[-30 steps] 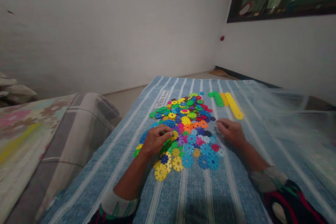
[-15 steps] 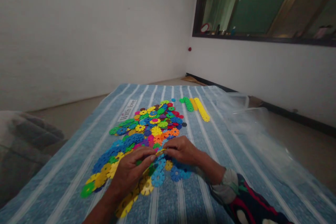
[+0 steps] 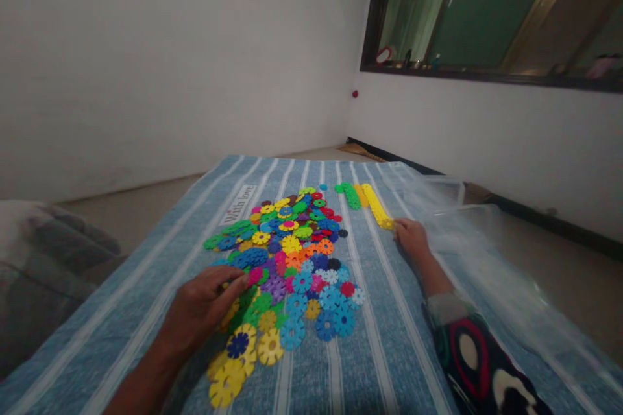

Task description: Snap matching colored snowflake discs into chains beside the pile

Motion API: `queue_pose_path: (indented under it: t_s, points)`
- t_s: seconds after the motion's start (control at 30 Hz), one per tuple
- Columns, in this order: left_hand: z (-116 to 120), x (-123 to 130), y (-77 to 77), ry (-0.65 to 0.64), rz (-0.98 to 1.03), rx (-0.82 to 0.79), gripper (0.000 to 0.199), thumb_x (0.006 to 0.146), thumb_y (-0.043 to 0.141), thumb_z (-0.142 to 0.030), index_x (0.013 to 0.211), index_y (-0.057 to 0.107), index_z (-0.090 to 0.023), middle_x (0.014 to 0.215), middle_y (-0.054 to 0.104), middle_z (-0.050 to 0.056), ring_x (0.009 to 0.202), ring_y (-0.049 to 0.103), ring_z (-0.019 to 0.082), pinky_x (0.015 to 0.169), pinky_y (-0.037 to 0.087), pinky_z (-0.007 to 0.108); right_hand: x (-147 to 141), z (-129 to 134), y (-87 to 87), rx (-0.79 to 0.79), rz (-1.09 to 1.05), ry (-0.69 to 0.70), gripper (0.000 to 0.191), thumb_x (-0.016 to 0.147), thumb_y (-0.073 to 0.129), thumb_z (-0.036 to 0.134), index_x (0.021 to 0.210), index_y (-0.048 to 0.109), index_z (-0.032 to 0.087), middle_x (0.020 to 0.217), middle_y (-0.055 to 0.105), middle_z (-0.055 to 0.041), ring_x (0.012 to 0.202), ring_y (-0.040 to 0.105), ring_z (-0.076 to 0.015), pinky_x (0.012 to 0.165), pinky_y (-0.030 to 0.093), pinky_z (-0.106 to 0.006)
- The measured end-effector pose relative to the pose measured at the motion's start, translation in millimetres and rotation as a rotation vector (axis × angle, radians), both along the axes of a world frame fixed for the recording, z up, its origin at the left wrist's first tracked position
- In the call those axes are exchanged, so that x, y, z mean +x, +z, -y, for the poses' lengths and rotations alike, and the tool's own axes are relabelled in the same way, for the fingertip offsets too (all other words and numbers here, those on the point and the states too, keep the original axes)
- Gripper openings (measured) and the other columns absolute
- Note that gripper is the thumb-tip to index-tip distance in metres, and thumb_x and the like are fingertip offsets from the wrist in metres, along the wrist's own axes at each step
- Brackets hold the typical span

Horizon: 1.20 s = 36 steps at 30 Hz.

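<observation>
My right hand (image 3: 411,238) is at the near end of a row of overlapping yellow snowflake discs (image 3: 374,200), its thumb and fingers pinched on a yellow snowflake disc (image 3: 387,224) there. At the left side of a loose pile of coloured snowflake discs (image 3: 291,244), my left hand (image 3: 207,298) has thumb and index finger closed at the edge of a pink snowflake disc (image 3: 256,275). Below it lie larger yellow discs (image 3: 227,384), one with a dark blue disc (image 3: 238,344) on top. Light blue discs (image 3: 292,332) lie at the pile's near right.
Beyond the pile are a green row of discs (image 3: 350,196) and a short orange one (image 3: 361,195). Clear plastic containers (image 3: 467,220) stand along the right edge of the striped cloth (image 3: 160,285). A grey covered shape (image 3: 43,272) is at the left.
My hands were together over the pile, holding a yellow piece. Since then my right hand has moved away to the right, to the yellow row, and my left hand has drawn back leftward.
</observation>
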<state>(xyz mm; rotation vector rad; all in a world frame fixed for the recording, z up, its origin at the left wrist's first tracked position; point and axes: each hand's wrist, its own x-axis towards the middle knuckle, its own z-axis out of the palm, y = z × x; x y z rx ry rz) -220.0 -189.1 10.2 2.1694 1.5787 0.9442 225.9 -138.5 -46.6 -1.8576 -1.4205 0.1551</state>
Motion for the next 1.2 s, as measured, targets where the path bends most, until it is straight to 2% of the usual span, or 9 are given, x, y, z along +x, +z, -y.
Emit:
queue_pose_path:
  t_s: [0.23, 0.43, 0.57, 0.73, 0.87, 1.03, 1.2]
  points:
    - [-2.3, -10.9, 4.3, 0.034, -0.087, -0.029, 0.033, 0.075, 0.055, -0.055, 0.070, 0.074, -0.028, 0.077, 0.074, 0.003, 0.076, 0.068, 0.025, 0.072, 0.051, 0.031, -1.2, -11.0, -5.9, -0.060, 0.161, -0.037, 0.032, 0.082, 0.046, 0.026, 0.079, 0.077, 0.018, 0.065, 0.069, -0.0032, 0.065, 0.059, -0.0161, 0.061, 0.037, -0.024]
    - [-9.8, -35.8, -3.4, 0.093, -0.132, -0.085, 0.032, 0.071, 0.059, -0.056, 0.075, 0.074, -0.028, 0.085, 0.076, 0.003, 0.078, 0.068, 0.025, 0.071, 0.050, 0.030, -0.7, -12.6, -10.3, -0.100, 0.214, -0.116, 0.039, 0.083, 0.045, 0.026, 0.103, 0.077, 0.017, 0.084, 0.075, -0.0099, 0.079, 0.065, -0.0216, 0.067, 0.041, -0.026]
    - [-6.3, -46.9, -3.7, 0.080, -0.118, -0.131, 0.032, 0.067, 0.062, -0.054, 0.077, 0.074, -0.025, 0.087, 0.076, 0.007, 0.081, 0.067, 0.027, 0.074, 0.051, 0.034, 2.5, -9.7, -17.1, -0.117, 0.220, -0.126, 0.044, 0.084, 0.043, 0.028, 0.111, 0.075, 0.014, 0.096, 0.075, -0.0139, 0.087, 0.066, -0.0258, 0.071, 0.044, -0.030]
    - [4.6, -44.7, 6.7, 0.014, -0.165, -0.214, 0.026, 0.060, 0.069, -0.045, 0.071, 0.073, -0.022, 0.087, 0.073, 0.008, 0.088, 0.065, 0.028, 0.086, 0.050, 0.040, 12.8, -10.1, -33.1, -0.084, 0.276, -0.169, 0.044, 0.082, 0.045, 0.031, 0.108, 0.076, 0.015, 0.092, 0.075, -0.0131, 0.081, 0.065, -0.0260, 0.066, 0.043, -0.031]
    - [8.4, -39.6, 8.4, 0.012, -0.242, -0.250, 0.028, 0.055, 0.073, -0.040, 0.073, 0.074, -0.020, 0.098, 0.072, 0.009, 0.097, 0.063, 0.031, 0.094, 0.047, 0.043, 14.5, -8.5, -38.2, -0.073, 0.286, -0.189, 0.040, 0.080, 0.047, 0.031, 0.102, 0.078, 0.018, 0.087, 0.075, -0.0103, 0.076, 0.063, -0.0234, 0.063, 0.040, -0.030]
    - [8.5, -35.5, 2.0, 0.021, -0.307, -0.258, 0.034, 0.053, 0.075, -0.037, 0.081, 0.076, -0.018, 0.120, 0.066, 0.015, 0.116, 0.056, 0.037, 0.102, 0.042, 0.047, 13.5, -4.4, -37.6, -0.082, 0.278, -0.186, 0.038, 0.081, 0.048, 0.032, 0.101, 0.078, 0.018, 0.084, 0.073, -0.0091, 0.074, 0.062, -0.0226, 0.063, 0.040, -0.030]
    - [4.2, -37.9, -11.2, -0.001, -0.296, -0.238, 0.024, 0.054, 0.075, -0.032, 0.074, 0.073, -0.019, 0.125, 0.064, 0.016, 0.119, 0.054, 0.039, 0.102, 0.042, 0.051, 15.7, -4.2, -39.6, -0.083, 0.259, -0.178, 0.037, 0.080, 0.050, 0.032, 0.101, 0.077, 0.019, 0.085, 0.073, -0.0083, 0.074, 0.061, -0.0223, 0.063, 0.040, -0.029]
